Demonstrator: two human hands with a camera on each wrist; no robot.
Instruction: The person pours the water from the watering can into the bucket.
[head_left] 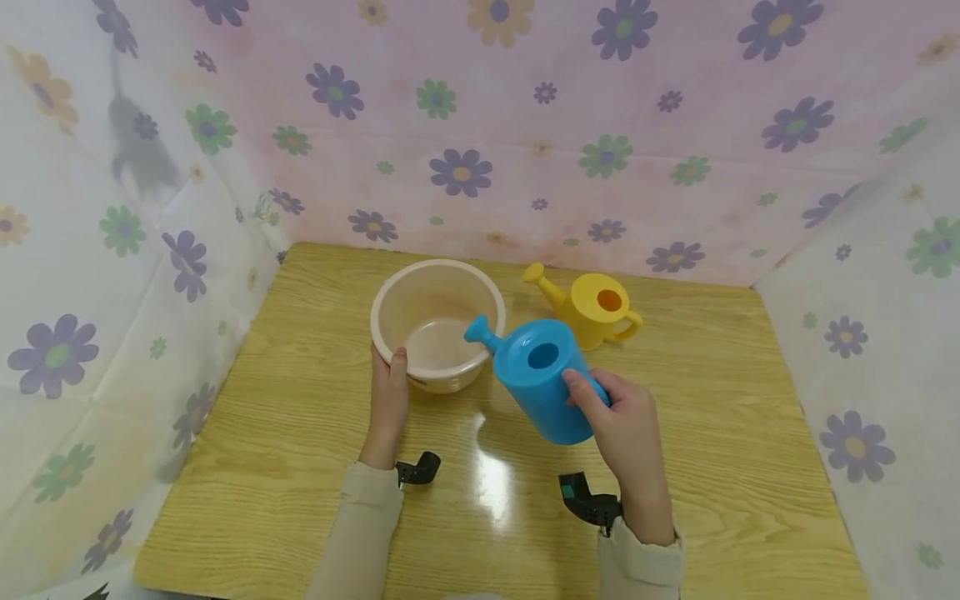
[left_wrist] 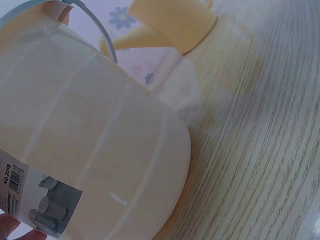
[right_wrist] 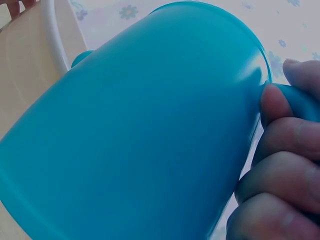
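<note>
A blue watering can tilts, its spout at the edge of a cream, labelled bucket on the surface.

You've open table right of your right hand and more left of the bucket, but the blue can bars you ahead-left of that hand, the yellow can beyond it. Between bucket and yellow spout you've a slim gap, flowered cloth closing the back.
</note>
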